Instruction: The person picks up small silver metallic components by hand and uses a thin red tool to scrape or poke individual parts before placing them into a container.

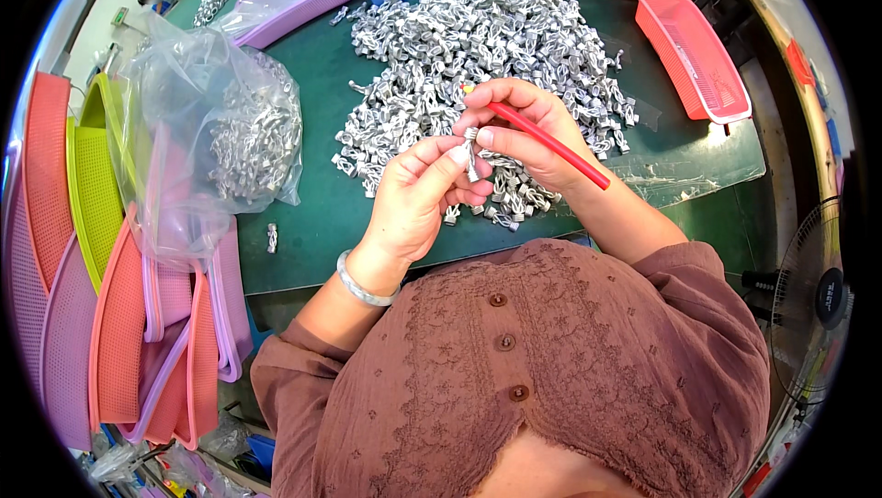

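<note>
A green worktop [317, 254] fills the middle of a busy workroom, and on it lies a big loose pile [478, 43] of small grey metal parts. A clear plastic bag [262, 135] with more parts stands on the left; one single part [272, 238] lies alone near the front edge, and a pink basket [691, 55] is at the far right.

The metal part [472, 154] in work is in front of the chest, at the near side of the pile, between the two hands. The left hand [404, 199] holds it upright, thumb and fingers closed narrowly on its lower portion. The right hand [542, 135] keeps a red stick [556, 149] between its curled fingers, while its thumb tip is close to the upper end of the part; whether it presses there, I cannot tell.

To do this step well, I think the left fingers should pinch firmly but low, so the upper end remains free. The right hand should handle gently, and the stick should not knock the part.
</note>
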The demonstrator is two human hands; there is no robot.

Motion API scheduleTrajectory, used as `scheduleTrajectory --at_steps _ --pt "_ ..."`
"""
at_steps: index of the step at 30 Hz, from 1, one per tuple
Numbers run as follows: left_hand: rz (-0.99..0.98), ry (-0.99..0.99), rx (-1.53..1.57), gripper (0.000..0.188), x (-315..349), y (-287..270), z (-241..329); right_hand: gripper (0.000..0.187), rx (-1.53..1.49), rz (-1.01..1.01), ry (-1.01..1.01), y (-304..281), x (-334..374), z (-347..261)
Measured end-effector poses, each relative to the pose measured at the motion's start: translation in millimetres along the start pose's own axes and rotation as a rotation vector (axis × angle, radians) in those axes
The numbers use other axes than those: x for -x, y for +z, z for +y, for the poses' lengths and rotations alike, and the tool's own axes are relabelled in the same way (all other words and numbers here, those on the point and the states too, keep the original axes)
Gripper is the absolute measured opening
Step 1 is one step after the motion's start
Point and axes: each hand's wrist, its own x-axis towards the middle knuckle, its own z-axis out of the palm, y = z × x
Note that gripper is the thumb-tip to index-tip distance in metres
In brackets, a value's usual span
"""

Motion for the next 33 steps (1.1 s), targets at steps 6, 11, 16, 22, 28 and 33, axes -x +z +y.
scheduleTrajectory --at_steps 6,11,16,22,28,33 --pt "0.002 0.012 -0.013 0.016 0.7 1.5 -0.4 0.027 -0.029 -0.023 -0.012 -0.4 0.6 1.0" --pt "0.005 0.021 -0.038 0.016 1.3 3.2 0.1 0.027 -0.019 -0.029 -0.029 -0.1 1.1 0.2" --pt "-0.001 0.041 -0.043 0.016 1.8 3.2 -0.8 0.027 -0.035 -0.028 -0.015 1.1 2.7 -2.2" --pt "0.008 0.047 -0.065 0.015 2.6 4.1 -0.7 0.028 -0.034 -0.03 -0.011 1.2 3.3 -2.7" --pt "0.008 0.054 -0.079 0.014 3.8 4.9 -0.8 0.028 -0.034 -0.031 -0.014 1.5 4.1 -2.5" --pt "0.01 0.053 -0.08 0.014 4.5 4.4 -1.4 0.028 -0.048 -0.038 -0.009 2.0 4.9 -2.6"
